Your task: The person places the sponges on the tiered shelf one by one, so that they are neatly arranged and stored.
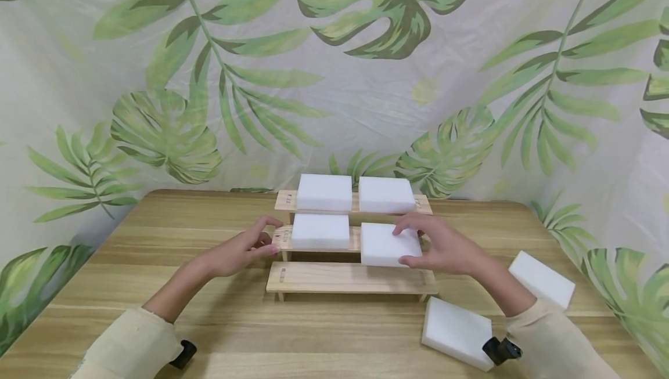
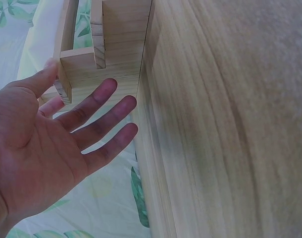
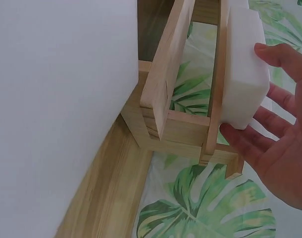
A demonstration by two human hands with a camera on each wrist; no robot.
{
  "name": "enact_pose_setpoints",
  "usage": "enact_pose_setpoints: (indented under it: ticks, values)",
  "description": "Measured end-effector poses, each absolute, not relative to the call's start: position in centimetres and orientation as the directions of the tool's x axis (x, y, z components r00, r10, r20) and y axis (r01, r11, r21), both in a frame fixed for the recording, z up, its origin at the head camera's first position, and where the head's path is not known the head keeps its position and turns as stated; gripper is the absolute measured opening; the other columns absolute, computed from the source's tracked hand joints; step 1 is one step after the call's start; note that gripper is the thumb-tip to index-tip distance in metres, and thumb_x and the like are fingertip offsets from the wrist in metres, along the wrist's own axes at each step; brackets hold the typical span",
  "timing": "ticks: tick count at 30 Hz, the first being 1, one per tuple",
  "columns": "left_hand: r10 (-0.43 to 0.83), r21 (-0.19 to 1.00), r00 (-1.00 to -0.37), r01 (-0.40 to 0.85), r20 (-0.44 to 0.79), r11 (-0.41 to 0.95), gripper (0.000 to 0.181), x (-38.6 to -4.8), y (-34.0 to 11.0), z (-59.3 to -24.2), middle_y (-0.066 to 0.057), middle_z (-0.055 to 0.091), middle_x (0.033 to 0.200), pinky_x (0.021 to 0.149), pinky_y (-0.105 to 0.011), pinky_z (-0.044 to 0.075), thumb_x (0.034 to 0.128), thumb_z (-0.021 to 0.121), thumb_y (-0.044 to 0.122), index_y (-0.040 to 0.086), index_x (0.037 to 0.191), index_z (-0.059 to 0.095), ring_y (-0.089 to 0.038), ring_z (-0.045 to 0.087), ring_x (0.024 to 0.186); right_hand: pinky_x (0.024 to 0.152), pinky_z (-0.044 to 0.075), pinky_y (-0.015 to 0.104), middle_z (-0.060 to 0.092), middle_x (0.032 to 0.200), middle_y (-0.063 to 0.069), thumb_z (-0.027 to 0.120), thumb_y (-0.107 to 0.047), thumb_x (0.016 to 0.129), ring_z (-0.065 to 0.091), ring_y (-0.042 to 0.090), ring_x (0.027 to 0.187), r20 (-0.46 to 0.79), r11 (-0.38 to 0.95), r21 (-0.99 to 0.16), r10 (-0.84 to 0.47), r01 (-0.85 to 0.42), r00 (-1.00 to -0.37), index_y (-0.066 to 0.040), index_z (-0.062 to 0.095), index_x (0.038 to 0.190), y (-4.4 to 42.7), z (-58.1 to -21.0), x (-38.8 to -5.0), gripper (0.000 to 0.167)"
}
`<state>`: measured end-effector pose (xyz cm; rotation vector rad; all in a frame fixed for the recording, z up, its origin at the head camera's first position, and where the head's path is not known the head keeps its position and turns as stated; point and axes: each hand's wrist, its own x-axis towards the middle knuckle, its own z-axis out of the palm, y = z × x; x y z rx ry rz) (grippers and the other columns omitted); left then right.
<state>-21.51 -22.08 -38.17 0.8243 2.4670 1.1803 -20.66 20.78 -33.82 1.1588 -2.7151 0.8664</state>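
In the head view a stepped wooden rack point(image 1: 351, 278) has three levels. My right hand point(image 1: 444, 245) grips a white block point(image 1: 389, 244) at the right of the middle level, thumb at its front and fingers over the top; the right wrist view shows this block point(image 3: 245, 69) against the shelf, with the hand point(image 3: 289, 139) around it. Another white block point(image 1: 320, 231) sits on the middle level's left. My left hand point(image 1: 237, 251) pinches the left end of the middle shelf; in the left wrist view the hand point(image 2: 47, 134) has its other fingers spread.
Two white blocks point(image 1: 324, 192) point(image 1: 385, 194) stand on the top level. To the right, one white block point(image 1: 457, 331) lies on the wooden table point(image 1: 292, 338) near the front, and another point(image 1: 542, 279) farther right, partly behind the right forearm. A leaf-patterned cloth point(image 1: 366, 106) hangs behind.
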Motion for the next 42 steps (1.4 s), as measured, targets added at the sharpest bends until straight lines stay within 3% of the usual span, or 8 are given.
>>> enact_pose_setpoints:
  ticks: [7, 13, 16, 21, 24, 42]
  values:
    - [0.608, 0.782, -0.794, 0.372, -0.011, 0.500, 0.050, -21.4, -22.1, -38.0, -0.020, 0.067, 0.115, 0.091, -0.047, 0.050, 0.1114, 0.051, 0.024, 0.001, 0.149, 0.027, -0.035, 0.064, 0.111, 0.087, 0.055, 0.045, 0.063, 0.134, 0.016, 0.083, -0.020, 0.089, 0.060, 0.032, 0.118, 0.208, 0.581, -0.478, -0.654, -0.659, -0.727, -0.009, 0.071, 0.124, 21.4, -33.5, -20.2, 0.038]
    - [0.612, 0.782, -0.791, 0.382, 0.000, 0.493, 0.050, -21.4, -22.1, -37.9, -0.020, 0.067, 0.113, 0.091, -0.050, 0.050, 0.1115, 0.051, 0.024, 0.000, 0.149, 0.026, -0.035, 0.064, 0.110, 0.088, 0.054, 0.050, 0.049, 0.138, 0.021, 0.077, -0.026, 0.097, 0.056, 0.034, 0.116, 0.139, 0.583, -0.518, -0.665, -0.626, -0.734, -0.010, 0.066, 0.137, 22.2, -32.9, -19.2, 0.045]
    - [0.606, 0.781, -0.796, 0.374, -0.007, 0.500, 0.050, -21.4, -22.1, -37.9, -0.019, 0.067, 0.113, 0.092, -0.053, 0.050, 0.1117, 0.051, 0.024, 0.001, 0.149, 0.027, -0.036, 0.064, 0.111, 0.085, 0.053, 0.047, 0.048, 0.127, 0.019, 0.075, -0.024, 0.098, 0.054, 0.032, 0.108, 0.119, 0.583, -0.527, -0.670, -0.618, -0.733, -0.010, 0.064, 0.139, 22.3, -32.6, -19.0, 0.045]
    - [0.601, 0.780, -0.799, 0.365, -0.018, 0.508, 0.050, -21.4, -22.1, -37.9, -0.019, 0.066, 0.114, 0.093, -0.055, 0.049, 0.1117, 0.051, 0.025, 0.002, 0.149, 0.027, -0.037, 0.063, 0.112, 0.075, 0.047, 0.033, 0.052, 0.094, 0.001, 0.073, -0.023, 0.100, 0.052, 0.016, 0.085, 0.094, 0.583, -0.517, -0.689, -0.627, -0.718, -0.007, 0.062, 0.140, 22.4, -32.4, -19.3, 0.045]
    - [0.608, 0.781, -0.794, 0.374, -0.009, 0.500, 0.050, -21.4, -22.0, -38.0, -0.019, 0.067, 0.113, 0.092, -0.054, 0.050, 0.1116, 0.051, 0.024, 0.001, 0.149, 0.027, -0.036, 0.064, 0.111, 0.070, 0.047, 0.030, 0.052, 0.082, -0.006, 0.071, -0.024, 0.101, 0.053, 0.008, 0.077, 0.073, 0.571, -0.544, -0.698, -0.615, -0.712, -0.006, 0.061, 0.141, 22.4, -32.5, -19.6, 0.045]
    - [0.626, 0.796, -0.779, 0.385, 0.010, 0.467, 0.049, -21.5, -22.1, -38.2, -0.017, 0.068, 0.109, 0.088, -0.053, 0.050, 0.1114, 0.051, 0.020, 0.001, 0.149, 0.026, -0.033, 0.065, 0.106, 0.060, 0.044, 0.027, 0.051, 0.075, -0.010, 0.076, -0.013, 0.096, 0.046, 0.003, 0.065, 0.211, 0.514, -0.579, -0.656, -0.633, -0.725, -0.004, 0.067, 0.128, 22.4, -34.4, -20.7, 0.035]
